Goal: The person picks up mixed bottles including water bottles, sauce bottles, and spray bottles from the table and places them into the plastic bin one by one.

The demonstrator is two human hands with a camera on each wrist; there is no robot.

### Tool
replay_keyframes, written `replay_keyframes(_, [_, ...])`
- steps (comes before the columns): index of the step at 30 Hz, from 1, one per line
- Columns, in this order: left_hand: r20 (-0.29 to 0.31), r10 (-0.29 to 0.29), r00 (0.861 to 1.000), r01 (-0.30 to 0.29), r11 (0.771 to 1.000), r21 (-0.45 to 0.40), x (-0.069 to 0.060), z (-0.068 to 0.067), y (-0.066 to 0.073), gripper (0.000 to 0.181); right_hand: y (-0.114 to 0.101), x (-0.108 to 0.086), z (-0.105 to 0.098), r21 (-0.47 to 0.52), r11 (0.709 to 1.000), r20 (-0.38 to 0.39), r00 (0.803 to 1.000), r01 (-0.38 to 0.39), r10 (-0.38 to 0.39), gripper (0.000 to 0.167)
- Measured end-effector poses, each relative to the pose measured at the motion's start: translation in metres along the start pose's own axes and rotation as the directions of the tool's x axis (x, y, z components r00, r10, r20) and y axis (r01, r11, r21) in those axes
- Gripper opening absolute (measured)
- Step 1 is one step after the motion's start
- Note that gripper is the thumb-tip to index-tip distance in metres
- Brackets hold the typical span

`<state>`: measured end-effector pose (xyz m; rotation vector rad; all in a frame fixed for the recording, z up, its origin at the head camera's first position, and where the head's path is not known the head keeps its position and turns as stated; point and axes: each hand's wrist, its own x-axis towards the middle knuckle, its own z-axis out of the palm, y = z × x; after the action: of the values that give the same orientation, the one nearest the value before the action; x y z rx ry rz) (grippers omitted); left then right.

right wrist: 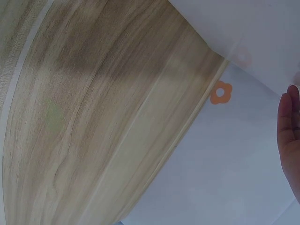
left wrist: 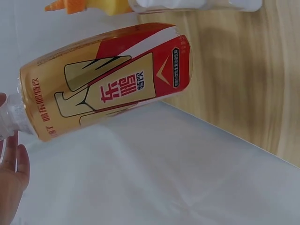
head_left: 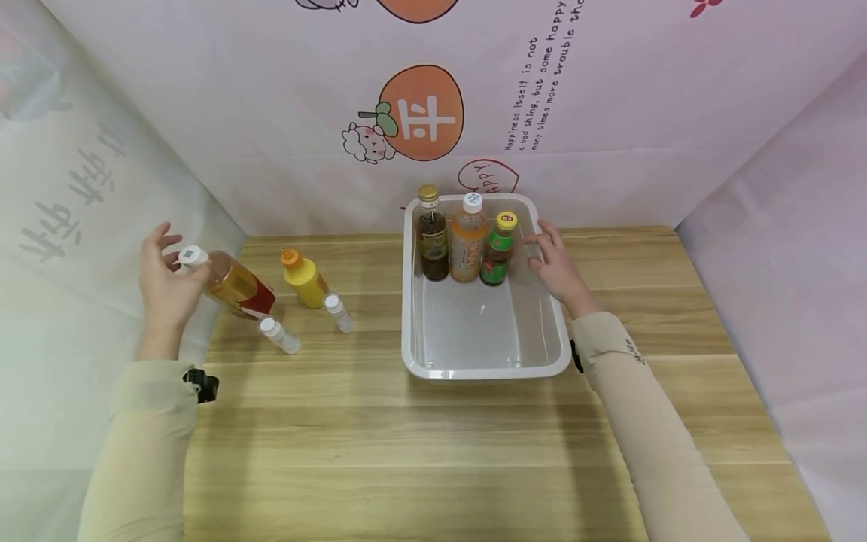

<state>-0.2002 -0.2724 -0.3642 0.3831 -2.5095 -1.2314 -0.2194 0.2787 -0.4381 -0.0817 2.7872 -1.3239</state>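
Note:
My left hand (head_left: 169, 290) is at the white cap of a gold-and-red drink bottle (head_left: 238, 284), thumb and a finger on opposite sides of its neck. The left wrist view shows this bottle (left wrist: 108, 82) close up, with the hand (left wrist: 11, 173) mostly cut off. Beside the right rim of a white plastic basin (head_left: 488, 372) is my right hand (head_left: 558, 271), its fingers loosely extended and holding nothing. In the basin stand a dark bottle with a gold cap (head_left: 433, 245), an orange drink bottle (head_left: 469, 245) and a small green-labelled bottle (head_left: 498, 254).
A yellow squeeze bottle (head_left: 308, 282) with an orange top stands right of the gold bottle. Two small clear shakers with white caps, one nearer (head_left: 281, 336) and one further right (head_left: 339, 313), stand close by. Printed cloth (head_left: 291, 113) hangs behind the wooden table (head_left: 406, 459).

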Motion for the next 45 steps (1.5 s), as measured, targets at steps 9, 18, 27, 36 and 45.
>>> replay_keyframes(9, [-0.109, -0.046, 0.993, 0.021, 0.976, -0.218, 0.007, -0.008, 0.029, 0.074, 0.000, 0.000, -0.001, -0.011, 1.000, 0.005, 1.000, 0.003, -0.003, 0.041])
replay_keyframes(18, [-0.183, 0.021, 0.983, -0.081, 0.942, -0.327, 0.010, -0.014, 0.052, 0.074, -0.002, -0.001, -0.001, -0.057, 0.998, 0.008, 1.000, 0.015, -0.014, 0.042])
replay_keyframes(27, [-0.138, 0.096, 0.986, -0.142, 0.915, -0.377, 0.003, -0.011, 0.082, 0.076, -0.003, -0.002, -0.001, -0.088, 0.996, 0.026, 1.000, 0.016, -0.014, 0.046])
replay_keyframes(36, [-0.125, 0.257, 0.958, -0.285, 0.888, -0.362, -0.002, 0.002, 0.104, 0.072, -0.002, -0.002, 0.000, -0.060, 0.998, 0.027, 1.000, 0.005, -0.003, 0.049])
replay_keyframes(45, [-0.059, 0.383, 0.922, -0.379, 0.863, -0.333, -0.013, 0.020, 0.131, 0.070, -0.002, -0.002, -0.002, -0.027, 1.000, 0.033, 0.999, -0.005, 0.006, 0.049])
